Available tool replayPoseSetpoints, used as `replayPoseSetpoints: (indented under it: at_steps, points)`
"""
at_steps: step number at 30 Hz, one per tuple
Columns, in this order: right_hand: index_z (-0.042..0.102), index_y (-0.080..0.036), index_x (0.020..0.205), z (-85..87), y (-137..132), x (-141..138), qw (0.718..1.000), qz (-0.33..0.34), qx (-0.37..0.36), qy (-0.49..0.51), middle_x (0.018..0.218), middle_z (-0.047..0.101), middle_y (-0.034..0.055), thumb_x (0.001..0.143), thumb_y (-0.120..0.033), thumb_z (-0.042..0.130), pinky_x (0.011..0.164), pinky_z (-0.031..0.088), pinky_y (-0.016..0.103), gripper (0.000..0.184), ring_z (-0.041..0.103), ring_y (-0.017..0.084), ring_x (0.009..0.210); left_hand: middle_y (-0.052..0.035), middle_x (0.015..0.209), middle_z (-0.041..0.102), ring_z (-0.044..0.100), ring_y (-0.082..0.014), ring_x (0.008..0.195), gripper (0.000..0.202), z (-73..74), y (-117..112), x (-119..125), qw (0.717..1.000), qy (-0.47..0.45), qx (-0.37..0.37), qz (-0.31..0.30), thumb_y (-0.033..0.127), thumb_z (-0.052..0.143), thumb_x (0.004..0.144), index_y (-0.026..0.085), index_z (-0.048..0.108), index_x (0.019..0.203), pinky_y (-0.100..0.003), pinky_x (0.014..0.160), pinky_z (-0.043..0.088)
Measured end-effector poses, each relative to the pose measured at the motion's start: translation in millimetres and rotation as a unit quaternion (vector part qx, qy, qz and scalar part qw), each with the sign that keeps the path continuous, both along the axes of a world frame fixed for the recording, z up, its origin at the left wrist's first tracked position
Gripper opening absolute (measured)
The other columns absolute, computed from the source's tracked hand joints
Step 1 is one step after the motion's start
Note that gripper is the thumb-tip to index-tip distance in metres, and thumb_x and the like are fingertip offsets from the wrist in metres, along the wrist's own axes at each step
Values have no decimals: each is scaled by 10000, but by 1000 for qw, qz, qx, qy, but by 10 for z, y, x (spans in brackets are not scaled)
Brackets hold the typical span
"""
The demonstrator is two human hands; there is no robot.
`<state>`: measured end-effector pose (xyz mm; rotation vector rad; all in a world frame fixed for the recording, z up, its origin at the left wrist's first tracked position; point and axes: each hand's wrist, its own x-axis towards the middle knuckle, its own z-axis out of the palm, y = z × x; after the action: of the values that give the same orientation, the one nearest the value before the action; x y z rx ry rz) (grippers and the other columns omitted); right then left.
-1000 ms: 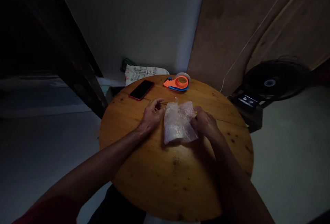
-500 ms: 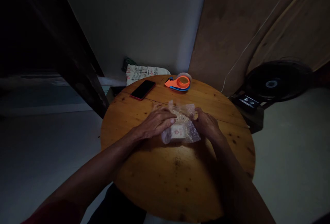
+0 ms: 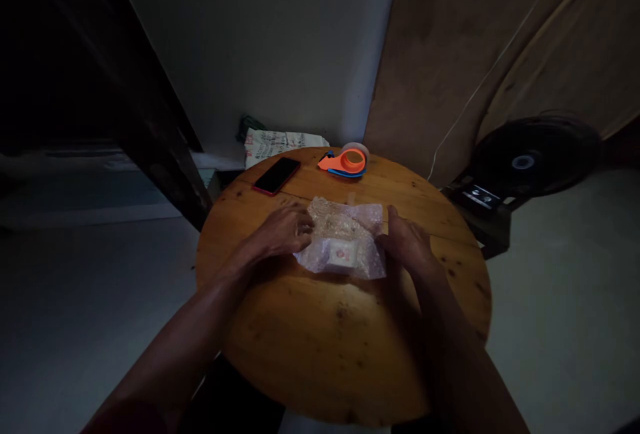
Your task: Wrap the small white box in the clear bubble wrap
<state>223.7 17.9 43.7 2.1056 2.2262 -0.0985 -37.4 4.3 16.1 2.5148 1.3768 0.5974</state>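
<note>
A sheet of clear bubble wrap [image 3: 367,251] lies partly opened out on a round wooden table [image 3: 300,341]. In its front part sits a small white box [image 3: 343,254] with a reddish mark on top, wrapped at least partly by the plastic. My left hand [image 3: 286,229] has curled fingers closed at the wrap's left edge. At the right edge is my right hand [image 3: 407,241], its thumb touching the plastic and its forefinger held apart from the thumb. Its other fingers are mostly hidden.
Toward the back stand an orange and blue tape dispenser [image 3: 345,162] and a phone [image 3: 277,175] lying flat. Behind the table edge is a printed white sack [image 3: 285,141]. A black fan [image 3: 530,161] stands to the right, against a wooden panel [image 3: 440,54].
My left hand has moved left off the box top to the wrap's edge. The bubble wrap is spread wider to the left, showing more of its surface. My right hand has shifted slightly.
</note>
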Motion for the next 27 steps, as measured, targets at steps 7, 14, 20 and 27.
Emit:
replayPoseSetpoints:
  at_steps: [7, 14, 20, 27]
  points:
    - [482, -147, 1199, -66, -11, -84, 998, 48, 30, 15, 1075, 646, 162, 890, -223, 439, 726, 428, 326, 321, 646, 280, 934, -78, 1069, 672, 580, -231, 1041, 282, 101, -160, 94, 990, -138, -25, -29, 249, 570, 775, 182, 692, 1021, -358, 921, 440]
    - [513, -181, 1127, -82, -30, -82, 996, 89, 17, -11, 1071, 645, 135, 929, -172, 357, 715, 404, 297, 252, 647, 240, 926, -77, 1052, 695, 628, -234, 956, 393, 86, -199, 149, 988, -115, -104, -19, 271, 605, 759, 195, 656, 1141, -326, 833, 468]
    - [558, -182, 1066, -120, 21, -102, 997, 59, 44, 39, 1038, 670, 109, 912, -292, 445, 707, 400, 277, 220, 643, 227, 937, -53, 939, 680, 612, -175, 791, 375, 61, -214, 230, 982, -136, -132, -24, 234, 598, 744, 194, 668, 1111, -276, 719, 465]
    - [557, -166, 1107, -212, 65, -85, 996, 7, 79, 48, 1068, 661, 109, 910, -302, 418, 736, 424, 288, 277, 641, 229, 954, -15, 790, 630, 568, -132, 777, 118, 229, -276, 217, 979, -146, -90, -114, 128, 534, 752, 152, 641, 793, -252, 745, 441]
